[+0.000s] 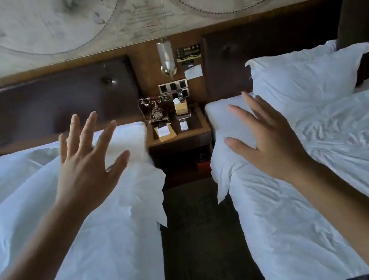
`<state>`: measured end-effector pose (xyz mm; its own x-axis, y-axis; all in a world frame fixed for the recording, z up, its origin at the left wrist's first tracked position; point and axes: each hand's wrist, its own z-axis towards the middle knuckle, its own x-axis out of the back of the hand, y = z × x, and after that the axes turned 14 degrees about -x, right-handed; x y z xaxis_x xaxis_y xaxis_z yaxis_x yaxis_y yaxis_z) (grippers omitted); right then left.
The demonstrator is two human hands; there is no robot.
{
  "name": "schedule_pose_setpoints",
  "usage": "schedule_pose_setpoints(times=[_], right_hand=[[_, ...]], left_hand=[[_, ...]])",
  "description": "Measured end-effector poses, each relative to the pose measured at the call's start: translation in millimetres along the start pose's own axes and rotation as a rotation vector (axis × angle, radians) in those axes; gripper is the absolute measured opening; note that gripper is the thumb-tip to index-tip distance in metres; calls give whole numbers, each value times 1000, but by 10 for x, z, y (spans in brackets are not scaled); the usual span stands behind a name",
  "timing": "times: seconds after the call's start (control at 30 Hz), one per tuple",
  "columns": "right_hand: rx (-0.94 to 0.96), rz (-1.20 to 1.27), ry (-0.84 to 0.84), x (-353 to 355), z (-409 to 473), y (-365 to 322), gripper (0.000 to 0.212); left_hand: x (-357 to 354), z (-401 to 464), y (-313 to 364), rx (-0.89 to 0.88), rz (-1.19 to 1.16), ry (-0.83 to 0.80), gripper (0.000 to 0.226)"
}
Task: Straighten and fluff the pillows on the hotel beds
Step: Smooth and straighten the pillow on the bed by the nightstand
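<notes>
White linen both sides, dark carpet aisle (196,247) between. Standing in the aisle, both arms raised forward, palms down.

Left hand (85,166): fingers spread wide, holding nothing, hovering over the near-aisle edge of the left bed (78,267). Right hand (269,142): fingers spread, empty, over the aisle-side head corner of the right bed (333,188); contact with the sheet cannot be told.

Key relation: only clear pillow stack (307,75) sits beyond and to the right of the right hand, at the head of the right bed, leaning on the dark headboard (261,53). Two pillows, long axis running across the bed, upper one tilted. Right hand clearly nearer; left would need to cross the aisle.

Left bed: flat white fold at head-end aisle corner (127,139), pillow or duvet, cannot tell.

Far: wooden nightstand (201,127) between the heads, antique phone (155,113), tissue box (181,107), wall lamp (166,57), map mural (61,21).

Likely start: right bed stack, both hands.
</notes>
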<state>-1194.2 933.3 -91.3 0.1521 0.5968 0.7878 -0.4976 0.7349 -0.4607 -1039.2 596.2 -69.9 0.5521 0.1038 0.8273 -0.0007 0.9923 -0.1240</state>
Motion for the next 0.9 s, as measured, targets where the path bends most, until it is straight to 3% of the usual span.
schedule_pose_setpoints(times=[0.23, 0.5, 0.8, 0.9], right_hand=[[140, 68, -55, -494, 1289, 78, 66], [277, 95, -174, -1202, 2277, -221, 66], [373, 96, -287, -2428, 3298, -883, 69], [414, 98, -309, -2703, 3675, -1180, 69]], left_hand=[[-186, 616, -390, 135, 99, 41, 69], [-637, 732, -924, 297, 137, 27, 66], [-1258, 817, -2107, 480, 144, -35, 69], [-1359, 998, -2542, 508, 125, 21, 67]])
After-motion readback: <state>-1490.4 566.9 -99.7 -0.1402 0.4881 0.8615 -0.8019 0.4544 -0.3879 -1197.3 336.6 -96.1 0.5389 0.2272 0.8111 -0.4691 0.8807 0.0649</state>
